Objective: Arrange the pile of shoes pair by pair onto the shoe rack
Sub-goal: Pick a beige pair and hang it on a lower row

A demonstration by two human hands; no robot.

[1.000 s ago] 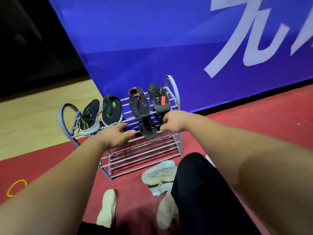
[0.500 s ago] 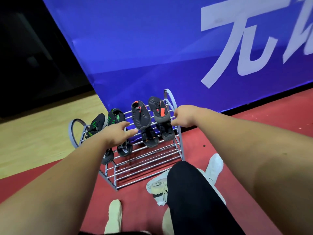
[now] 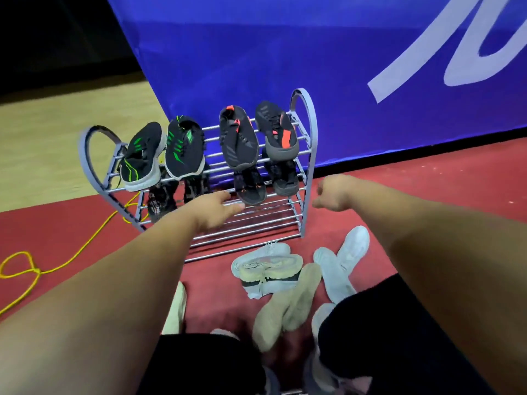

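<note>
Four pairs are shelved on the grey metal-barred shoe rack (image 3: 309,155): black-and-green knit sneakers (image 3: 182,149) and black-and-orange sneakers (image 3: 238,138) on top, two dark pairs (image 3: 251,186) on the middle tier. Several pale sneakers (image 3: 268,266) are left piled on the red floor (image 3: 85,232) in front, and the bottom tier is unfilled. The left hand (image 3: 216,208) is extended flat and empty; the right hand (image 3: 333,195) is curled, with nothing gripped.
</note>
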